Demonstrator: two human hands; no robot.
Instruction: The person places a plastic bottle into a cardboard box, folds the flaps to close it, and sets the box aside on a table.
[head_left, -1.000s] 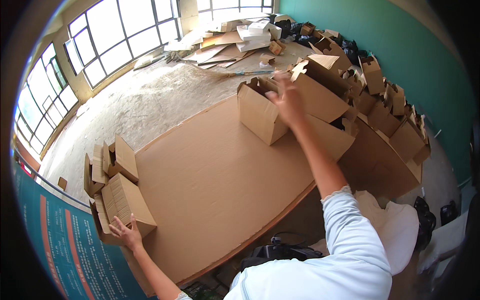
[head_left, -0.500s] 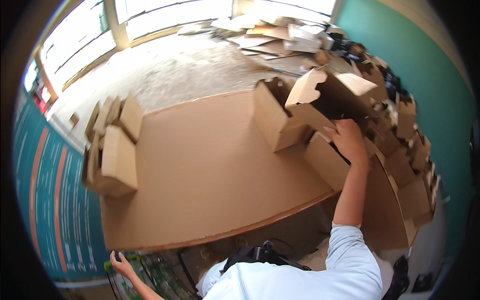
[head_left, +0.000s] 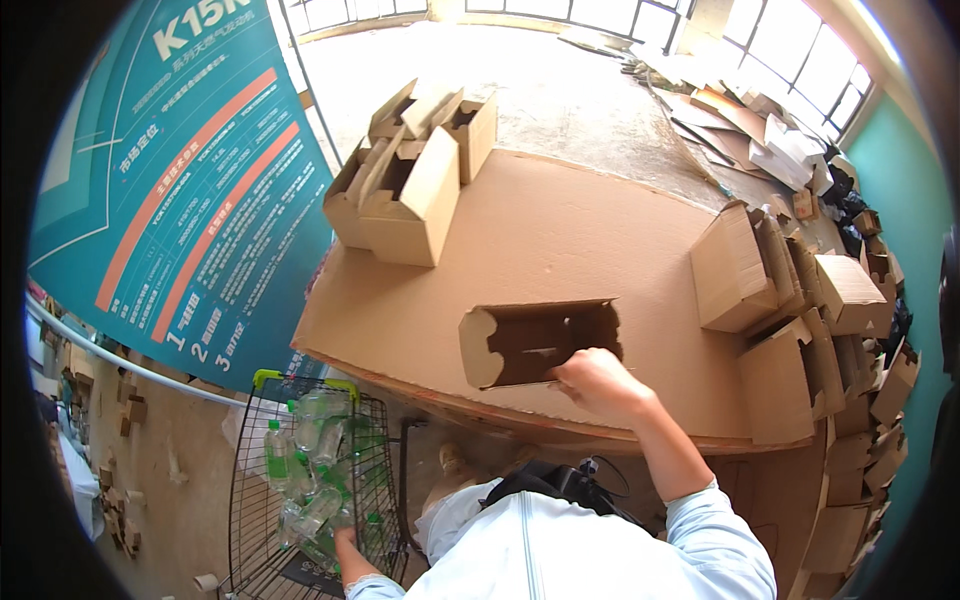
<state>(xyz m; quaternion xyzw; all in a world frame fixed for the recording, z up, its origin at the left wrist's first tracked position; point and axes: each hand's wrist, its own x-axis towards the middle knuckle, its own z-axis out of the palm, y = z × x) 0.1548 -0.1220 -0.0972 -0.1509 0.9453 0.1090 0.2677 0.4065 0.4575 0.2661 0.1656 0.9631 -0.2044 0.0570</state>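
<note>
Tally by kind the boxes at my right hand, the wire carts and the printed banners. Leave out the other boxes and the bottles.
Open cardboard box at the right hand: 1
Black wire cart with green trim: 1
Teal printed banner: 1
Total: 3

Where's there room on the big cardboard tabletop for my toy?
The biggest bare patch on the tabletop lies behind the open box, between the left boxes and the right boxes. A smaller one lies left of the open box, in front of the left boxes. It's crowded at the right end and where the right hand holds the open box.
</note>
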